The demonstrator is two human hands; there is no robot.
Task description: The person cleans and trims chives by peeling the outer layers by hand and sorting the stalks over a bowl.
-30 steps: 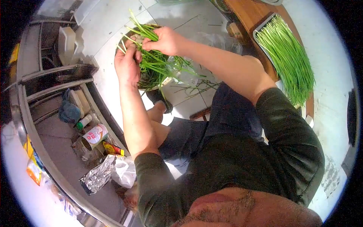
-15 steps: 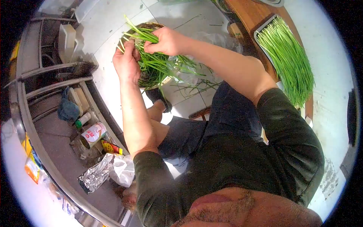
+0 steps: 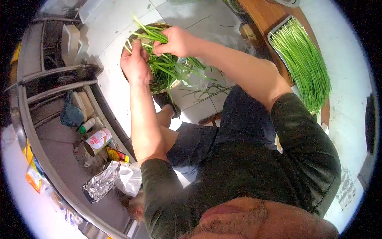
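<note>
My right hand is closed round a small bunch of green chives, whose pale ends point up and left. Close beside it, my left hand pinches a few chive stalks between thumb and fingers. Both hands are above a round basket on the floor. Loose, tangled chives fill the basket, and some hang over its near side by a clear plastic bag. The hands hide part of the basket.
At right, a tray of neatly lined chives rests on a wooden board. A shelf unit stands at left, holding a can, crumpled foil and a white plastic bag. Cut stalks lie on the tiles.
My left hand has shifted slightly right and tilted. My right hand stays almost in place, with its chives turned a little.
</note>
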